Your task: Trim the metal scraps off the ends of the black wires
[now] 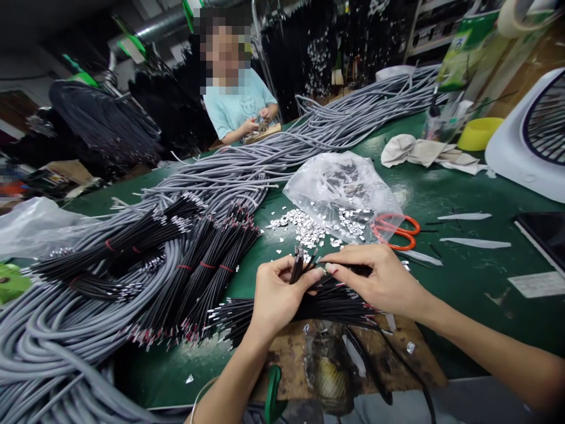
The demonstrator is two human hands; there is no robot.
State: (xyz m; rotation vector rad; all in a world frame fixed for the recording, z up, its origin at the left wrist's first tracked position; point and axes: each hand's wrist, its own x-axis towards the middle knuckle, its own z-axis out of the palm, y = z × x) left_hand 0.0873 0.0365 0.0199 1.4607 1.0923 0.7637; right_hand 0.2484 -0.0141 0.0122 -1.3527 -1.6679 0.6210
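My left hand [276,297] is closed around a small bunch of thin black wires [299,264], whose ends stick up past the fingers. Close beside it, my right hand [384,280] pinches a black wire between thumb and fingertips; part of that wire is hidden by the hand. Under both hands a thicker pile of black wires [236,315] with stripped, silvery ends lies across the front of the table. A worn wooden board [286,356] sits below, carrying a dark, blackened metal fixture [329,371] with a yellowish patch.
Silver foil bits [304,227] are scattered beside a clear plastic bag [348,182] and orange-handled scissors [412,232]. Banded black wire bundles [194,277] lie on grey cables [39,335] at left. A phone [542,235] and fan [521,141] stand right; a co-worker [241,109] sits opposite.
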